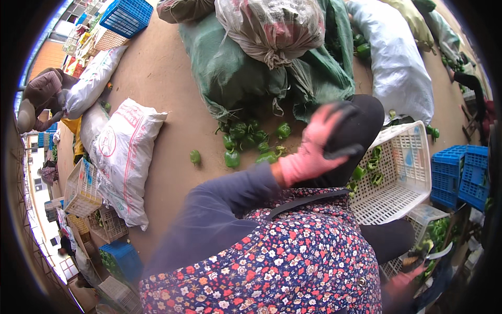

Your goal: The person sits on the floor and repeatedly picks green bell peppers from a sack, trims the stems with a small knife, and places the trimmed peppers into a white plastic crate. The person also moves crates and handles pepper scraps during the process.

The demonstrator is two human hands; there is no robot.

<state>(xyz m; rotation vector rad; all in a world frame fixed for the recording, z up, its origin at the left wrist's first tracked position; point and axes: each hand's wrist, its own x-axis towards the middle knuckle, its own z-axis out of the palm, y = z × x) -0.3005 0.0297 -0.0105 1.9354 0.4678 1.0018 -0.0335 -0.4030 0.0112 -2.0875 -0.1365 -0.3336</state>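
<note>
My left hand (pixel 313 143), blurred, wears a pink glove with dark coated fingers. Its fingers are spread over my black-trousered knee, and nothing shows between them. Several whole green peppers (pixel 232 158) lie on the floor ahead of it, by the mouth of a green mesh sack (pixel 231 62). Low at the right, my right hand (pixel 406 278), also in a pink glove, grips a knife (pixel 440 252) with a curved blade. A pale green pepper piece (pixel 425 247) is beside the knife; whether it is held I cannot tell. A tilted white plastic crate (pixel 410 168) holds cut pepper pieces (pixel 375 178).
A tied whitish sack (pixel 274 27) rests on the green one. Full white sacks stand at right (pixel 400 59) and left (pixel 129 161). Blue crates (pixel 447 176) are near the right rim. At far left a person (pixel 43 94) bends over a sack; another person's arm (pixel 468 84) shows at far right.
</note>
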